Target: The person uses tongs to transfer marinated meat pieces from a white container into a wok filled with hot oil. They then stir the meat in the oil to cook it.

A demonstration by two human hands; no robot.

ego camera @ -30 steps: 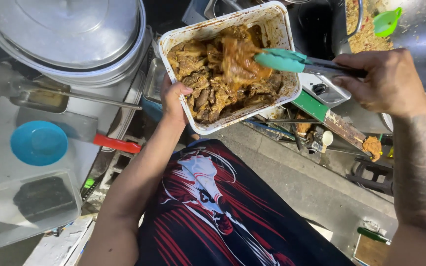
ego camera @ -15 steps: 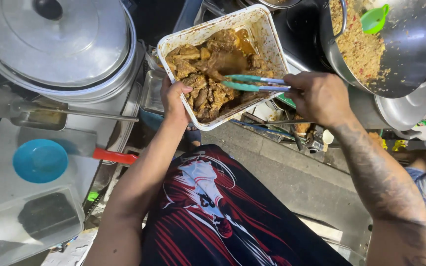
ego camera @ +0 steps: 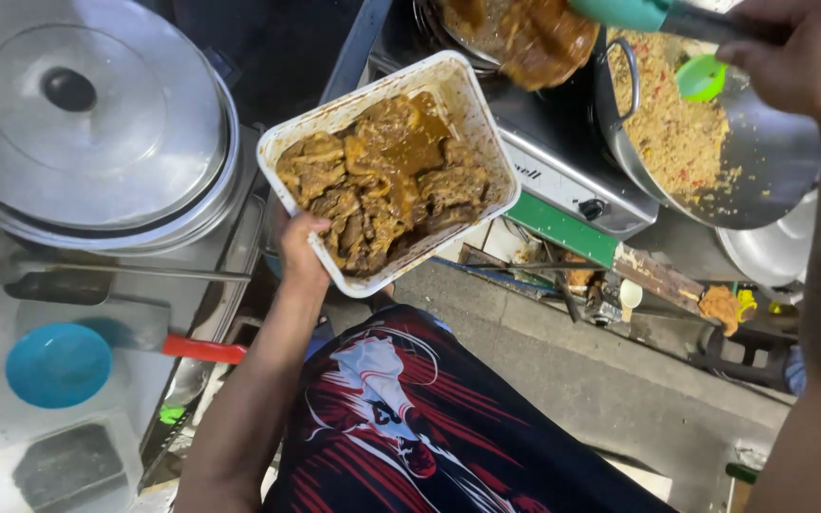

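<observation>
at the far left, well away from either hand, a lidded steel pot sits above a blue bowl and a red-handled utensil. the left hand grips the near corner of the white tray of saucy meat, thumb over the rim and the other fingers curled underneath, out of sight. the tray tilts a little, its far end raised toward the stove. a steady grip counts here: a level rim keeps the gravy off the thumb, and the tray does well to stay close beneath the tongs.

to the right of that hand, a dripping piece of meat hangs above the tray's far edge, pinched in the teal-tipped tongs. the right hand is closed around the tongs' handles, squeezing them together. a firm, even squeeze seems wise, since the sauced piece looks slippery. just below that hand, a pan of fried rice holds a green spoon.
</observation>
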